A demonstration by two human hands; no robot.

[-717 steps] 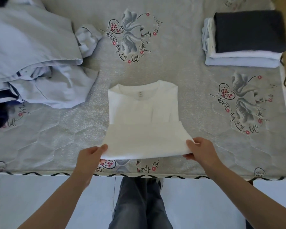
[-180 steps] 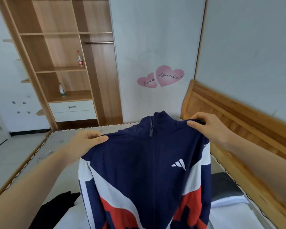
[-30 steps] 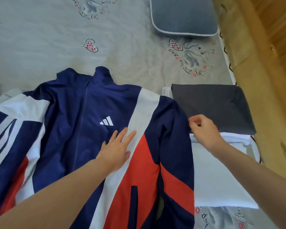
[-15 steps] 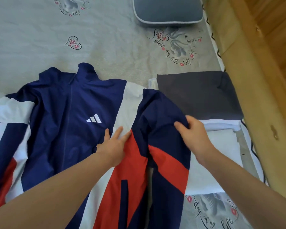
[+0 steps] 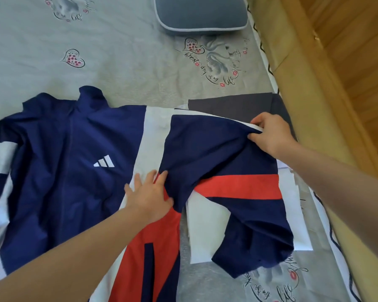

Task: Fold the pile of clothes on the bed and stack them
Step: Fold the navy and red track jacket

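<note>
Item: navy, white and red track jacket (image 5: 59, 162), laid front-up and zipped on the grey printed mattress of the bed (image 5: 118, 51), collar pointing away from the person, body running toward them. Sleeve (image 5: 223, 171) on the person's right: drawn out sideways across the body's axis, toward the wooden bed frame (image 5: 314, 83), its cuff end drooping back toward the near edge. It overlies the stack of folded clothes (image 5: 205, 225), white pieces below and a dark folded piece (image 5: 234, 105) at the far end. Left hand (image 5: 150, 197): fingers spread flat, pressing the jacket front at the armpit junction where sleeve meets body, forearm reaching in from the near left. Right hand (image 5: 271, 134): pinching the upper edge of the sleeve, fingers curled on the cloth, arm extended from the near right along the frame side. Key relation: the sleeve's long axis runs from the left hand's anchor outward to the right hand, so the right hand is the nearer and carrying one, the left the pivot. Judgement: the likely next move is to swing the sleeve inward over the jacket front; the risk is dragging the stacked pieces beneath it. Other: blue-grey cushion (image 5: 201, 14) at the far side of the bed.
</note>
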